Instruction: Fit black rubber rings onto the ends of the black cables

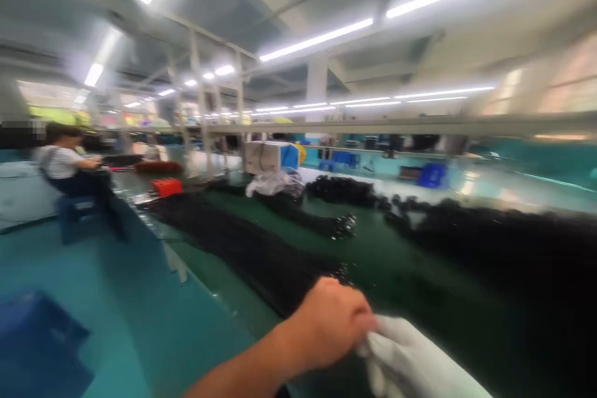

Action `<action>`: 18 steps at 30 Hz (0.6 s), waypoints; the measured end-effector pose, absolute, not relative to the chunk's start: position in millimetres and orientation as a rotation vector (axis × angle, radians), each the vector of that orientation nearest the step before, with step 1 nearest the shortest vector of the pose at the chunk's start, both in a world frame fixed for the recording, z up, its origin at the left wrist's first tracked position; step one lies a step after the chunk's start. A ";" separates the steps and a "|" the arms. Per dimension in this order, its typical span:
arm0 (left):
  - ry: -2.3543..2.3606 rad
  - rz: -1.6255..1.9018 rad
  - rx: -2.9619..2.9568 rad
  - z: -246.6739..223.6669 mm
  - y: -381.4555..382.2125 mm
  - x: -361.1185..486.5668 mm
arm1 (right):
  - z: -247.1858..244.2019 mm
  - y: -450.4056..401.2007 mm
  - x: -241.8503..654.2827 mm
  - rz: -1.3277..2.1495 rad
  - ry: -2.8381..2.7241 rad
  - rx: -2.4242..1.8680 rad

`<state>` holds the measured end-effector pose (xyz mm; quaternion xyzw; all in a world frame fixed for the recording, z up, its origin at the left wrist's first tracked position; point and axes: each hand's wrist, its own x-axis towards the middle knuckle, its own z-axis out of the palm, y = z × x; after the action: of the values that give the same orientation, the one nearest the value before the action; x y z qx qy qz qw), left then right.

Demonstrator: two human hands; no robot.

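Note:
My left hand (331, 320) is bare and closed, its fingers pinched on the fingertips of the white glove. The white glove (410, 354) covers my right hand (396, 348), which meets my left hand at the bottom centre, over the green table (373, 261). The gloved fingers point down and left, and blur hides how far they are bent. Just beyond my hands lies a long bundle of black material (252, 249), stretching away to the left. A shorter dark bundle (308, 217) with shiny bits at its end is farther back.
More black material (504, 236) is heaped along the right. A white bundle (275, 183), a white-and-blue box (270, 157) and a red box (166, 186) stand farther back. A person (69, 161) sits at the left. A blue stool (40, 342) is at the lower left.

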<state>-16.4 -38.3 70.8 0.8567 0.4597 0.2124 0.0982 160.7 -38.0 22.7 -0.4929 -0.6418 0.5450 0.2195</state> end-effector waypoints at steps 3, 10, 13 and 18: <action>1.264 0.619 2.440 70.8 -13.0 -5.4 | 5.1 -14.4 155.9 2.156 -1.352 -0.657; 0.886 0.547 2.509 67.4 34.0 -0.6 | -16.3 6.3 158.9 2.631 -0.858 -0.148; 0.818 0.556 2.544 66.4 38.7 6.8 | -12.7 6.4 161.1 2.637 -0.853 -0.071; 0.797 0.581 2.566 53.5 48.7 18.5 | -12.4 4.9 167.0 2.570 -0.935 -0.062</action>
<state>18.5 48.7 53.5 0.9155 0.2843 0.2074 0.1950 167.0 4.9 -12.4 -0.0223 -0.3348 0.9202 0.2016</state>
